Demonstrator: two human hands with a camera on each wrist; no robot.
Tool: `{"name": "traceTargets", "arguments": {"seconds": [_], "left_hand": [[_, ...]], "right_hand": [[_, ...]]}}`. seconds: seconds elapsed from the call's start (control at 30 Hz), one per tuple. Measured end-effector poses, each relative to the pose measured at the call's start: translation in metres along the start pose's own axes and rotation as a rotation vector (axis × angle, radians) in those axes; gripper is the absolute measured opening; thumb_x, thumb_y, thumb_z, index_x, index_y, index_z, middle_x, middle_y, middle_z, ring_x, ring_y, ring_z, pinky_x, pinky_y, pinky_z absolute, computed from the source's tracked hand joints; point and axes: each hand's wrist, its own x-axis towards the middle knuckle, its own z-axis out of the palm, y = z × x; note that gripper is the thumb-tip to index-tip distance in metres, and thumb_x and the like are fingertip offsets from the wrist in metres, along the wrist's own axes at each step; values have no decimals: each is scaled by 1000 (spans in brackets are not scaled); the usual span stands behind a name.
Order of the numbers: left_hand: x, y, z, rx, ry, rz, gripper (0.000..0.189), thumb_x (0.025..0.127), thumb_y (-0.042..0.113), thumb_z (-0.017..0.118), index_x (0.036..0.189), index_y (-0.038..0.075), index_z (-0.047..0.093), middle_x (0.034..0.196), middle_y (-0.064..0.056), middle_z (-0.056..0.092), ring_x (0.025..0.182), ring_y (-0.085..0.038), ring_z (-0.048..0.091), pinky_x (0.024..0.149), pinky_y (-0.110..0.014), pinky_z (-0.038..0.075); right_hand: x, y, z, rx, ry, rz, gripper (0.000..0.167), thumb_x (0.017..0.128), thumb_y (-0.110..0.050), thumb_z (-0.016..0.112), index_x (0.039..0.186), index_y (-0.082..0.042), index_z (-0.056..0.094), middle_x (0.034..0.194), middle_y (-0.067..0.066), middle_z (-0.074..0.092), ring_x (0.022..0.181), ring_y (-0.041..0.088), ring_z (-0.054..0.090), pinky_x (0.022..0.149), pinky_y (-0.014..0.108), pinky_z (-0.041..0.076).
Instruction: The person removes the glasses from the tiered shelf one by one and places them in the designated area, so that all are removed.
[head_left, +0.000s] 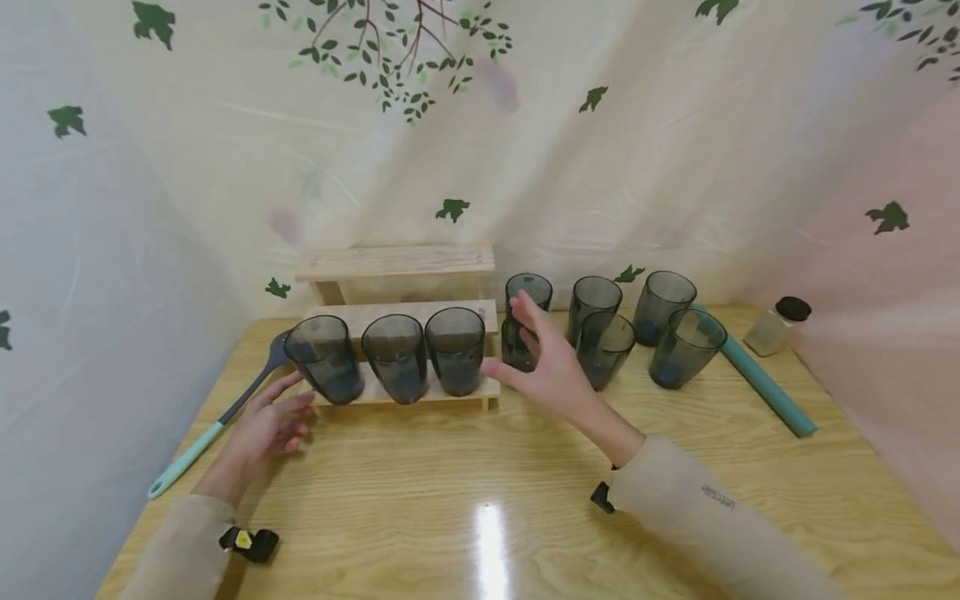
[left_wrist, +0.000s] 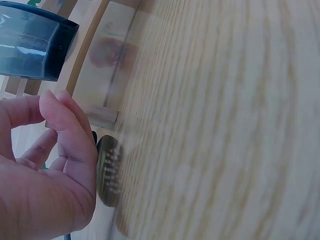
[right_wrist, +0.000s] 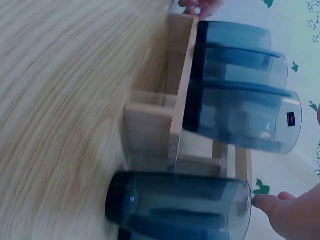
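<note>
Three smoky grey glasses stand on the lowest step of a tiered wooden rack (head_left: 393, 260): a left glass (head_left: 322, 358), a middle glass (head_left: 395, 362) and a right glass (head_left: 456, 354). My left hand (head_left: 262, 429) is at the rack's left end, just below the left glass, its fingers loosely bent around nothing. Over on the other side, my right hand (head_left: 551, 371) has its thumb and fingers spread. It partly covers a front glass (head_left: 516, 348) on the table beside the rack. In the right wrist view its fingertip is close to the rim of a glass (right_wrist: 185, 200); contact cannot be told.
Several more grey glasses (head_left: 686, 346) stand in two rows right of the rack. Beyond them are a teal stick-like object (head_left: 765, 387) and a jar with a black lid (head_left: 776, 329). A slotted turner (head_left: 187, 458) lies left. A leaf-patterned cloth (head_left: 600, 167) hangs behind.
</note>
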Motion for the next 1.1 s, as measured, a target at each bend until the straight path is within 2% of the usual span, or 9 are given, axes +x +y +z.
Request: {"name": "traceTargets", "arguments": {"seconds": [0.2,0.3,0.57,0.63,0.7,0.8,0.87,0.93,1.1], "left_hand": [[0,0,1,7,6,-3,71,101,28,66,160,19,27,96,2,65,65,-8,61,50,-21,52],[0,0,1,4,6,-4,71,101,28,66,160,19,27,95,3,65,65,-8,61,50,-21,52],[-1,1,1,9,8,-3,72,102,28,65,161,18,25,96,3,65,65,-8,61,50,-21,52],[0,1,1,10,6,0,73,102,28,65,161,18,25,96,3,65,65,-8,61,50,-21,52],[0,1,1,7,2,1,73,102,28,65,161,18,24,96,3,65,65,-8,61,50,-22,52],[0,0,1,1,-2,0,73,102,27,65,161,18,24,96,3,65,65,-8,61,50,-22,52],[0,0,1,-3,-3,0,73,102,27,65,161,19,24,95,3,65,65,-8,61,50,-22,52],[1,0,1,-2,-4,5,73,102,28,65,161,19,24,95,3,65,65,-8,61,50,-22,52],[1,0,1,2,-2,0,72,102,28,65,161,20,25,95,3,64,65,-8,61,50,-22,52]], "right_hand": [[10,-6,19,98,-84,57,113,80,-48,85,164,-28,12,165,2,27,148,12,28,118,42,32],[15,-6,27,98,-92,59,112,79,-45,87,163,-30,14,164,1,29,147,13,30,117,46,33],[23,1,40,69,-96,138,111,78,-47,87,163,-32,17,161,-3,33,143,19,40,108,43,44],[24,3,42,48,-96,136,109,80,-49,86,163,-30,19,158,-3,37,140,18,41,102,42,48],[25,5,43,25,-96,132,104,81,-51,83,162,-27,23,151,-4,45,126,17,51,89,39,50],[26,6,44,5,-100,120,97,84,-52,81,160,-24,29,144,-5,51,116,15,54,82,38,49],[26,7,44,6,-98,114,94,84,-51,81,159,-23,31,142,-6,52,117,15,56,85,38,51],[27,8,44,18,-96,108,93,84,-50,81,158,-22,32,143,-7,53,129,13,51,94,39,51],[25,13,48,53,-101,100,91,85,-50,80,158,-22,33,144,-8,52,132,13,50,100,42,50]]}}
